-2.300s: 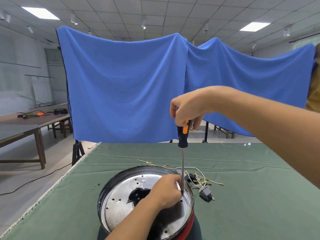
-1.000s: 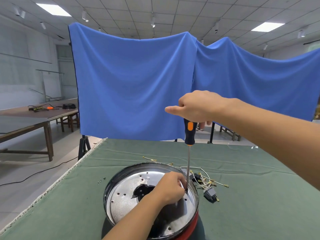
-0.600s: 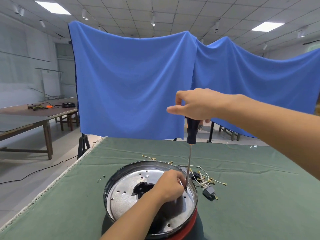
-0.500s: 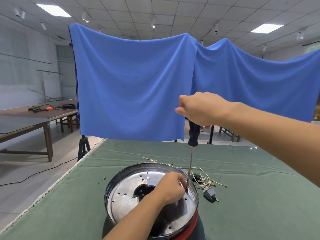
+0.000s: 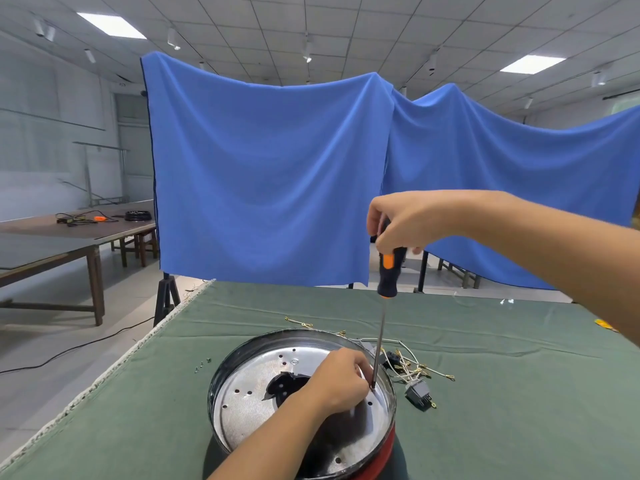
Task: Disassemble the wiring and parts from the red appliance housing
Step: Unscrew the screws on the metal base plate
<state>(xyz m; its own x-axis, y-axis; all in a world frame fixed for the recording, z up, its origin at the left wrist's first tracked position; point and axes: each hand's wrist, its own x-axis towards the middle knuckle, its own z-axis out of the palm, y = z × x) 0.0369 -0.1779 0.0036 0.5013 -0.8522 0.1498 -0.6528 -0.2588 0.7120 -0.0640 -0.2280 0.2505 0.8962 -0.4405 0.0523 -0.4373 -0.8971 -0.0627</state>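
Right hand (image 5: 401, 221) curled round screwdriver (image 5: 387, 271), tip down at a hole in the metal plate (image 5: 249, 407) inside red housing (image 5: 381, 460) on green table (image 5: 502, 410). Left hand (image 5: 341, 382) pinching near the tip. Likely risks: tilted shaft slipping off, jabbing fingers, dropping a screw.

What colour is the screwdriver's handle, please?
Black with an orange stripe on the screwdriver, seen in the head view.

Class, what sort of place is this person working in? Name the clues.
Probably a workshop or training hall: long work tables, a cloth-covered bench, a hung blue backdrop and strip ceiling lights.
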